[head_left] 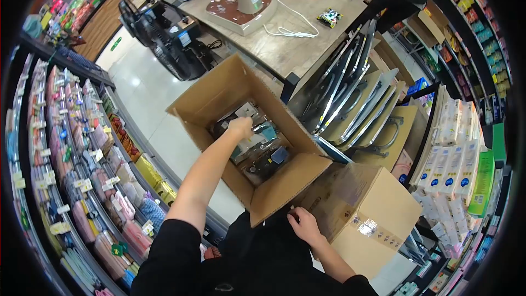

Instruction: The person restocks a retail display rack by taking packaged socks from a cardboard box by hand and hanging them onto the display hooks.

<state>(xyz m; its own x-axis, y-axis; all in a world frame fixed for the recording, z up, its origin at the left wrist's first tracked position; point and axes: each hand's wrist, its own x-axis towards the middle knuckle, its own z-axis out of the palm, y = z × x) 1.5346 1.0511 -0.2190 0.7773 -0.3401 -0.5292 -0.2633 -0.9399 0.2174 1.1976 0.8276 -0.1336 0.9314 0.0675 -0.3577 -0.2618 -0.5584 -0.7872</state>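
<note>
An open cardboard box (208,90) stands in front of me, its flaps up. Inside lie several packaged items in clear plastic, among them one with a blue part (279,155) and one with a teal part (269,132). My left hand (240,128) reaches down into the box with its fingers bent over these packages; what the fingertips hold, if anything, is hidden. Beside the box's near flap, my right hand (304,225) rests against a taped cardboard carton (378,219), with its thumb and fingers slightly apart and nothing visible in them.
A table (274,55) with a fan base (241,8), a white cable (290,27) and a small colourful object (330,17) is beyond the box. Folded metal-framed items (350,98) lean at the right. Black fans (170,44) stand back left. Stocked shelves (82,153) line both sides.
</note>
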